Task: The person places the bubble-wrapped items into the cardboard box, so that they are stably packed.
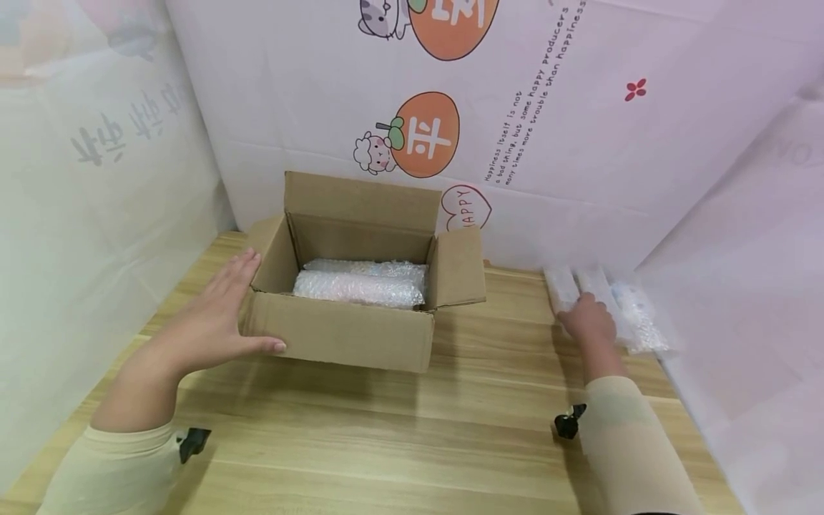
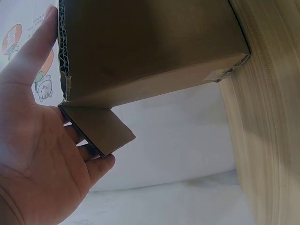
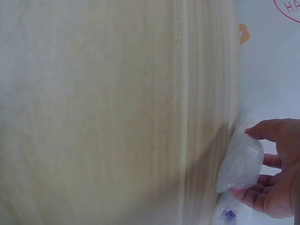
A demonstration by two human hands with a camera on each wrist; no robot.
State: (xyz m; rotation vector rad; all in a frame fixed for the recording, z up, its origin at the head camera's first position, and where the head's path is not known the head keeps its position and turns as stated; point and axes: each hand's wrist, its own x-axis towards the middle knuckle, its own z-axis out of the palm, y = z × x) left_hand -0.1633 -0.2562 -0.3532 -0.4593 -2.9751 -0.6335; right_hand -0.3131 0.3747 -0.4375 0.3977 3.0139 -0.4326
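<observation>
The left hand (image 1: 212, 318) is spread wide over the near left corner of the cardboard box (image 1: 341, 332), fingers extended along the left flap (image 2: 101, 129) and thumb against the front side. It braces rather than grips – a sound choice, I would say, since light, even pressure should steady the carton without creasing the card.

Inside the box, on the tabletop (image 1: 360, 443), two wrapped bundles lie lengthwise: a front bundle (image 1: 357, 288) and, just behind it, a rear bundle (image 1: 367, 267). The right flap (image 1: 460, 266) stands folded outward, so that side looks best kept clear of anything that could snag.

Further right, well apart from the box, the right hand (image 1: 590, 322) holds a bubble-wrapped bundle (image 3: 241, 161), thumb on one side and fingers on the other. Whether its weight is off the tabletop I cannot tell. The step seems to be getting a secure hold on it. Grasping both flanks suits loose film; a firm but gentle squeeze should serve, as the contents are hard to make out and may be fragile.

Rightward lie a middle bundle (image 1: 601, 290) and an outer bundle (image 1: 640, 318), close by – a straight upward lift would best avoid dragging them.
</observation>
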